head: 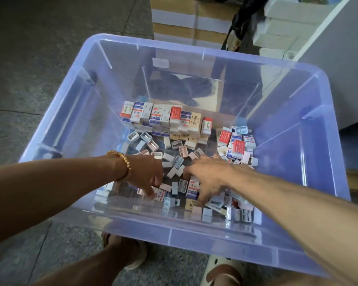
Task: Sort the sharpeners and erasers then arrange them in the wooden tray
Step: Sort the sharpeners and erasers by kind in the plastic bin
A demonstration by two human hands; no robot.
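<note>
Both forearms come in from the bottom edge, reaching down into the clear plastic bin [194,46] where all the stock sits. Sharpeners [152,144] and erasers [175,116] are tiny, light little blocks, so my guess is no real force needed. The erasers in paper sleeves should be grippy and a bit soft; the plastic sharpeners are hard and probably slicker, so a thumb-and-finger pinch across the short sides looks safest. Nothing here looks fragile.

Most of the loose mix lies right under and between the hands, scattered over the near half of the bin floor. A neat row of erasers stands along the far side, and another small heap sits off to the right.

Left hand [147,174], with a beaded bracelet [123,162] on the wrist, has fingers pointing down into the pile, touching pieces; can't tell if it actually grips one. Right hand [207,176] is spread wide, fingers resting over the jumble.

No wooden tray in view. Bin sits on the floor [39,58].
</note>
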